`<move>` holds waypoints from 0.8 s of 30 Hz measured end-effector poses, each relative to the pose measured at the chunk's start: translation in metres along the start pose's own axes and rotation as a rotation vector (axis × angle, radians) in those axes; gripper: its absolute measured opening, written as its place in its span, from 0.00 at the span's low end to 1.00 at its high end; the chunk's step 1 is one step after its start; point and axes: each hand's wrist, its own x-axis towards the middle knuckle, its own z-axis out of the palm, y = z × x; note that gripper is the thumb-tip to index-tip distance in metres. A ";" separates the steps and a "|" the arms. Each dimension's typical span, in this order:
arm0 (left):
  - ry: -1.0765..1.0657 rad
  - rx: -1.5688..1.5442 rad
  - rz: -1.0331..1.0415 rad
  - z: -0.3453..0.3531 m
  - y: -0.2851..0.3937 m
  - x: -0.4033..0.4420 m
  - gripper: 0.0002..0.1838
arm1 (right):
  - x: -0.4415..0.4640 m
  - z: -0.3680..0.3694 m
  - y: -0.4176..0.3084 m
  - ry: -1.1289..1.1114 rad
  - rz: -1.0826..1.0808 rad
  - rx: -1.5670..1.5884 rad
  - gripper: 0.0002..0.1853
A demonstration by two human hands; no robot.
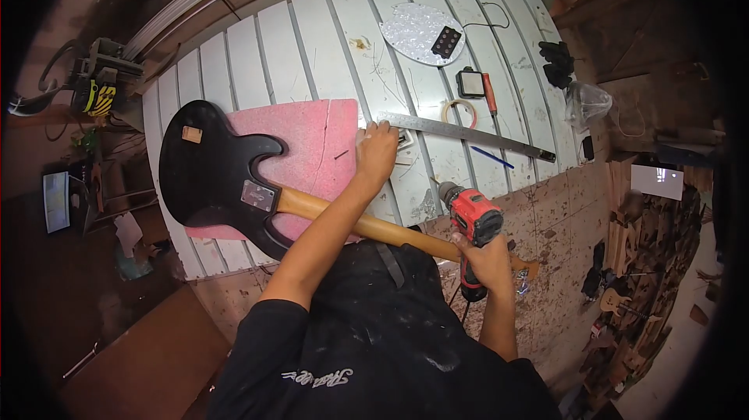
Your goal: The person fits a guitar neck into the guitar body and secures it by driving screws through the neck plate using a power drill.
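My right hand (pixel 487 261) is wrapped round the grip of a red and black cordless drill (pixel 473 212), its thin bit pointing toward the table. My left hand (pixel 378 148) rests on the table by the near end of a long steel ruler (pixel 468 132), fingers drawn together and pointing down. Whatever those fingers pinch is hidden. A small pale frame-like piece (pixel 405 139) lies beside them. Under my left forearm, a black electric guitar (pixel 211 174) lies face down, with a metal neck plate (pixel 259 196) and a wooden neck (pixel 374 229) reaching to the right.
A pink foam sheet (pixel 335 127) cushions the guitar on the slatted white table (pixel 257 61). Farther back lie a pearly pickguard (pixel 409 26) with a black pickup (pixel 446 43), a tape roll (pixel 460 114), a red-handled screwdriver (pixel 489 90), a blue pen (pixel 491 157) and black gloves (pixel 556 63).
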 end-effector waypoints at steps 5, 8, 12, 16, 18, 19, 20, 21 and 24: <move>-0.060 -0.128 0.069 -0.003 -0.008 -0.004 0.07 | 0.000 0.005 -0.001 -0.031 0.046 0.017 0.17; -0.066 -0.182 0.085 0.000 -0.008 -0.003 0.07 | 0.001 0.010 0.002 -0.065 -0.029 0.057 0.20; -0.125 -0.068 0.175 -0.005 0.000 0.002 0.08 | 0.001 0.015 0.000 -0.056 -0.027 0.089 0.18; -0.160 -0.035 0.228 0.004 0.006 0.003 0.09 | -0.001 0.016 -0.004 -0.084 -0.006 0.089 0.19; -0.194 -0.070 0.128 0.009 0.008 0.005 0.06 | -0.003 0.018 -0.003 -0.087 0.023 0.094 0.19; -0.194 -0.069 0.127 0.011 0.008 0.005 0.06 | -0.002 0.020 -0.001 -0.077 -0.019 0.099 0.19; -0.209 -0.101 0.104 0.010 0.009 0.005 0.06 | -0.002 0.021 0.000 -0.069 -0.061 0.103 0.19; -0.222 -0.131 0.080 0.008 0.010 0.006 0.06 | -0.001 0.023 0.000 -0.071 -0.064 0.103 0.19; -0.206 -0.301 -0.034 0.011 0.009 0.005 0.05 | 0.000 0.027 -0.003 -0.040 -0.189 0.090 0.19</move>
